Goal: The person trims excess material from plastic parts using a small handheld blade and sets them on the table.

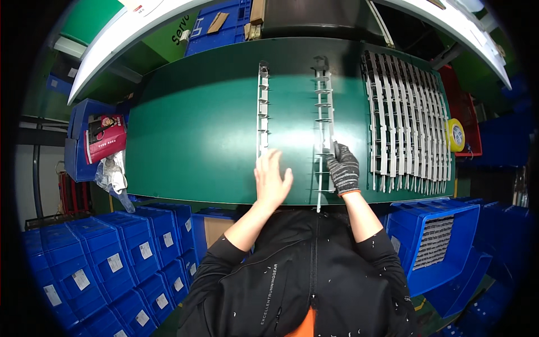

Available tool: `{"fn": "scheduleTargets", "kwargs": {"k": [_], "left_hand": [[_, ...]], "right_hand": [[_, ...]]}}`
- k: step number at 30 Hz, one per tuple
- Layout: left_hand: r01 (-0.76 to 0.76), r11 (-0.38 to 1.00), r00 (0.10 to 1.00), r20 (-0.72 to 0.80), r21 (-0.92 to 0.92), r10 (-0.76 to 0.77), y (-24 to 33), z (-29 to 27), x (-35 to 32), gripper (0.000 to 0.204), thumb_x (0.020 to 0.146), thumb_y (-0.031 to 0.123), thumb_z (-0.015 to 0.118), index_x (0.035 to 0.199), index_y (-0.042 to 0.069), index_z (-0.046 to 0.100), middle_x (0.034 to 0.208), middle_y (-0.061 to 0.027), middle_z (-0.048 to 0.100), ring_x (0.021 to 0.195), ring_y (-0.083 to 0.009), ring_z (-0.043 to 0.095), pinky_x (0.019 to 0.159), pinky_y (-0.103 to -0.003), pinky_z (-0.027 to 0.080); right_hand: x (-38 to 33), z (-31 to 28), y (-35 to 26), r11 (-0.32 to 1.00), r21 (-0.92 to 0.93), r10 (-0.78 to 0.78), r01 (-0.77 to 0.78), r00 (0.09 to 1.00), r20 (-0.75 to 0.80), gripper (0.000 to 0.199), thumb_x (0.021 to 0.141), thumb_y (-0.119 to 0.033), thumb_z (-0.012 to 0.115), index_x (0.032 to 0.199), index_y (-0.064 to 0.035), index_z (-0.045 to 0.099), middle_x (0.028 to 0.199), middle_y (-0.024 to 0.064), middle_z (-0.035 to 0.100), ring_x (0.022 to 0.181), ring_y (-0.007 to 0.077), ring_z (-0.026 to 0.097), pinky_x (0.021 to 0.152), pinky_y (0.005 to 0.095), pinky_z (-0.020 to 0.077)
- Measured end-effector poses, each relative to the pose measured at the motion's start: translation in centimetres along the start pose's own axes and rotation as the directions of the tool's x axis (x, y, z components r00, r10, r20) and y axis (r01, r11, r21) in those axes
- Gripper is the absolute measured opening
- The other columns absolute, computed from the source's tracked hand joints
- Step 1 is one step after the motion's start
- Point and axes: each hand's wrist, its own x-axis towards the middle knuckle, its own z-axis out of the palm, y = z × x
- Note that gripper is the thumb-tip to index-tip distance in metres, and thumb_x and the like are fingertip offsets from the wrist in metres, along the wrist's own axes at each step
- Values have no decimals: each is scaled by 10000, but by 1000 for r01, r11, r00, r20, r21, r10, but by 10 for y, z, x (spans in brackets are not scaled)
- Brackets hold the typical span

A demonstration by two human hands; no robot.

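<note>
Two long, narrow metal strips with crosswise tabs lie on the green tabletop (pixel 185 129), running away from me. The lower end of the left strip (pixel 264 106) disappears behind my left hand (pixel 272 180), which is bare, fingers stretched and thumb apart. Whether the fingertips touch that strip I cannot tell. My right hand (pixel 343 170), in a dark grey knitted glove, has its fingers closed on the right-hand edge of the other metal strip (pixel 324 112). That one looks like a pair of rails joined by tabs, its near end reaching the table's front edge.
Several similar strips (pixel 404 118) lie side by side on the table's right, with a yellow tape roll (pixel 455 135) beyond. A blue crate (pixel 432 241) holding stacked strips stands below right. Stacked blue bins (pixel 112 258) fill the lower left. A red package (pixel 105 137) sits at the left edge.
</note>
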Motion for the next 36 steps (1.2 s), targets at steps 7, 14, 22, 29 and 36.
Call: {"fn": "scheduleTargets", "kwargs": {"k": [7,14,22,29,36], "left_hand": [[372,927,928,-34,50,-370,-77,9,10,398,680,111,593,1045,-5,486,1099,-156,478,1057,-310,431,889,-405,359],[315,895,798,-423,-317,-430,-119,-55,-51,295,725,-2,578,994,-5,458,1070,-162,442,970,-292,484,848,-343,396],[333,908,615,-672,-254,-413,-121,-116,-107,468,822,17,515,1246,-44,327,1193,-151,353,1033,-239,467,866,-325,407],[187,955,709,-642,-230,-293,-92,-95,-72,459,820,4,499,1237,-74,323,1199,-189,364,1064,-276,443,920,-353,359],[284,958,955,80,22,-285,-86,-15,-17,452,731,41,599,1149,-17,436,1126,-213,457,1023,-365,475,887,-394,397]], "right_hand": [[27,-13,35,820,-572,-108,16,986,-127,380,780,-208,543,1104,-11,520,1047,210,558,997,340,529,860,400,435],[12,62,-40,781,-425,-281,458,865,415,305,797,-201,508,1076,-84,541,961,162,580,848,317,577,738,405,476],[-77,151,-89,525,-39,-312,850,235,920,209,789,-153,492,953,-77,596,896,157,598,812,324,598,682,421,486],[-25,65,-67,782,-39,-601,622,769,218,286,771,-120,530,1050,-57,545,947,144,561,850,310,560,737,383,464],[0,23,-20,798,-599,60,64,981,185,418,762,-240,565,1106,-7,522,1062,201,554,969,335,546,850,376,445]]}}
